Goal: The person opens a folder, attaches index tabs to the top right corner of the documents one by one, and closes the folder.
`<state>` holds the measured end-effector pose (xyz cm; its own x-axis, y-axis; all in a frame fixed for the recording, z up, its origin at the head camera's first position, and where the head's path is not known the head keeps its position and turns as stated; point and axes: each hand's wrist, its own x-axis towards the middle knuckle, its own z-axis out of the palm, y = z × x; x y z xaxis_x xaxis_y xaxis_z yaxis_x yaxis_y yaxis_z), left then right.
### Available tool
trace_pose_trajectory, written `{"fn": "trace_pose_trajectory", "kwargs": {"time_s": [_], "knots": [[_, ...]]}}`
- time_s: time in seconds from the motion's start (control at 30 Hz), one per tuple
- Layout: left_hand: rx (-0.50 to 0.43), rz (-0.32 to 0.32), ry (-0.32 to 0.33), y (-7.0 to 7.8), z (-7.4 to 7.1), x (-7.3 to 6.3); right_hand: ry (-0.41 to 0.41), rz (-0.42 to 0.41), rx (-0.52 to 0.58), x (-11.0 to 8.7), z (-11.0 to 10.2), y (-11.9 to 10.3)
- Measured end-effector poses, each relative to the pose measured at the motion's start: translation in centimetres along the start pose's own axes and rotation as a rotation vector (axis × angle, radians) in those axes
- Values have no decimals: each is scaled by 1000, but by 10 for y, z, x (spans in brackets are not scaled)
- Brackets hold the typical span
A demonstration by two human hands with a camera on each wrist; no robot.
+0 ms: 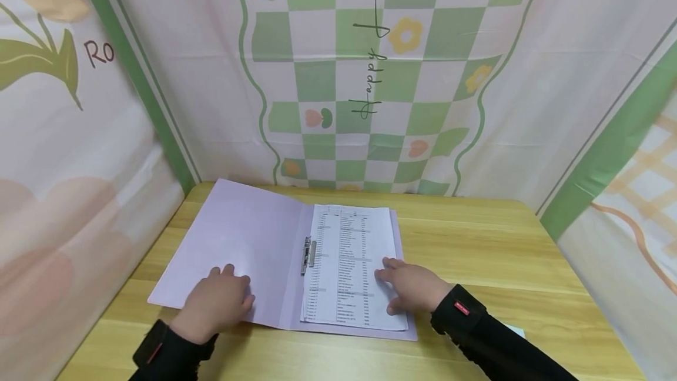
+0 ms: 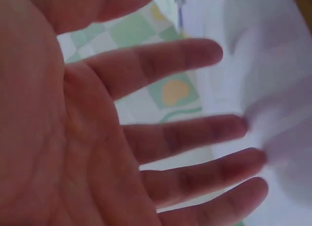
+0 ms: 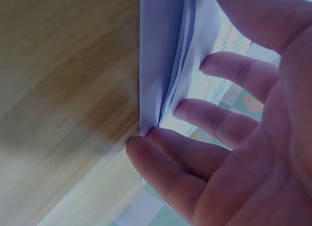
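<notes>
A light purple folder (image 1: 248,240) lies spread on the table, its cover turned to the left. On its right half rests a stack of printed sheets (image 1: 351,269), beside a metal clip (image 1: 309,254) at the spine. My left hand (image 1: 217,301) is over the cover's lower part, and in the left wrist view its fingers (image 2: 195,133) are spread and fairly straight, tips at the purple surface. My right hand (image 1: 415,287) lies at the right edge of the sheets. In the right wrist view its fingertips (image 3: 183,109) touch the paper and the folder's edge, gripping nothing.
The folder lies on a wooden table (image 1: 476,251). Behind the table hangs a patterned curtain (image 1: 365,87), with more fabric at both sides. A small pale item (image 1: 515,330) shows partly from behind the right sleeve.
</notes>
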<state>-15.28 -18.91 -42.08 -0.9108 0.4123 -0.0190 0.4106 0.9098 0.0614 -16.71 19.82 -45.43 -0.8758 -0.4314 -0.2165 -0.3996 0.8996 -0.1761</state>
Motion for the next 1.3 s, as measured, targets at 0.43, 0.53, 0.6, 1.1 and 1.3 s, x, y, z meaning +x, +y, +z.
{"fn": "trace_pose_trajectory", "kwargs": {"time_s": [0.43, 0.53, 0.6, 1.1, 1.3], "knots": [[-29, 66, -53, 49, 34, 28, 14, -10, -2, 0, 3, 3], [-60, -2, -121, 59, 40, 33, 15, -4, 0, -1, 3, 3], [-77, -45, -144, 64, 44, 36, 17, -3, 1, -1, 3, 2], [77, 6, -131, 78, 41, 39, 14, -3, 22, -2, 3, 2], [126, 4, -144, 80, 45, 42, 20, -6, 20, -3, 6, 3]]}}
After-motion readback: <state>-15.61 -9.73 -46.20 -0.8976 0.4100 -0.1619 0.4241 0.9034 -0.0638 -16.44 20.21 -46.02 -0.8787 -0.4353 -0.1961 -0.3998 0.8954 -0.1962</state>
